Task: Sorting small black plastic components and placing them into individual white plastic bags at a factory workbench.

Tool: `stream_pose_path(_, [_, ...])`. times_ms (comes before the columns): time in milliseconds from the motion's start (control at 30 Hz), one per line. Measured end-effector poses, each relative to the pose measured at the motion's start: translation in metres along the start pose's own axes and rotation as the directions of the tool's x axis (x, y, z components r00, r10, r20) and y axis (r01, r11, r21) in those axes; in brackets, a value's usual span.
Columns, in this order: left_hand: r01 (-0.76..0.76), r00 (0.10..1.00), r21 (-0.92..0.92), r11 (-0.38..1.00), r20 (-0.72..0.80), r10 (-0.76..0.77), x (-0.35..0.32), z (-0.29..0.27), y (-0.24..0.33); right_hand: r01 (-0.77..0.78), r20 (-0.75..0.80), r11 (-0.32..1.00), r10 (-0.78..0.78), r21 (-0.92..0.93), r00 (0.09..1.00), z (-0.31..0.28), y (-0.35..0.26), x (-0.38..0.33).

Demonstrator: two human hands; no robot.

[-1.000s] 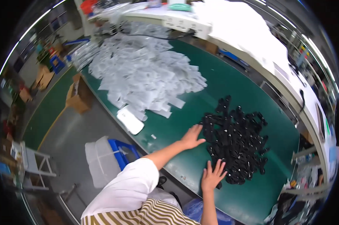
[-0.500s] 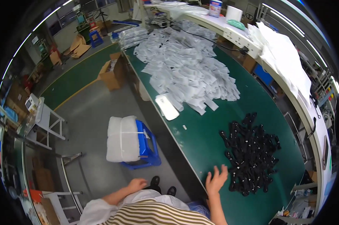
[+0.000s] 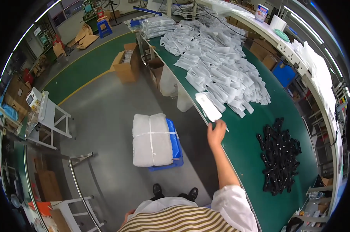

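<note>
My right hand [image 3: 217,133] reaches over the left edge of the green table with its fingers partly bent. It is right at the near end of a flat white phone-like item [image 3: 208,107]; whether the fingers grip it does not show. A small white piece [image 3: 227,130] lies by the fingers. Only a sliver of my left hand [image 3: 128,214] shows beside my striped apron, its fingers hidden. Beyond the white item spreads a large heap of translucent pale bags [image 3: 225,69]. Toward the right on the table lies a pile of small glossy black items [image 3: 279,158].
A white bundle tied with strap [image 3: 152,141] rests on a blue stool [image 3: 176,145] left of the table [image 3: 244,154]. An open carton [image 3: 127,71] stands on the floor farther off. A raised shelf with a socket strip [image 3: 289,54] runs along the table's far side.
My right hand has moved from beside the black pile to the near end of the white item. My left hand has dropped mostly behind my body. The view has shifted.
</note>
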State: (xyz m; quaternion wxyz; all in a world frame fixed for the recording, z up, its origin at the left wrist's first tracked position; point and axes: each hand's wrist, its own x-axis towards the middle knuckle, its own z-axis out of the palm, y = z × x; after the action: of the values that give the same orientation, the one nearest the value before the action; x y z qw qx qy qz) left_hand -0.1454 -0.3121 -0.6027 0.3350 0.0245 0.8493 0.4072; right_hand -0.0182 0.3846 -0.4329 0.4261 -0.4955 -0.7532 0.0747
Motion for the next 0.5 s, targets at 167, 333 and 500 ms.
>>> stream_pose_path(167, [0.213, 0.971, 0.229, 0.950, 0.061, -0.233, 0.013, -0.050, 0.036, -0.325, 0.137, 0.916, 0.363, -0.235, 0.922, 0.053, 0.035, 0.053])
stream_pose_path(333, [0.370, 0.929, -0.073, 0.926, 0.014, -0.370, 0.015, -0.047, 0.083, -0.428, 0.203, 0.790, 0.551, -0.438, 0.810, 0.068, 0.024, 0.073])
stream_pose_path(500, [0.362, 0.931, -0.093, 0.927, 0.091, -0.355, 0.018, -0.001, 0.112, -0.471, 0.323, 0.706, 0.680, -0.529, 0.658, 0.068, 0.005, 0.110])
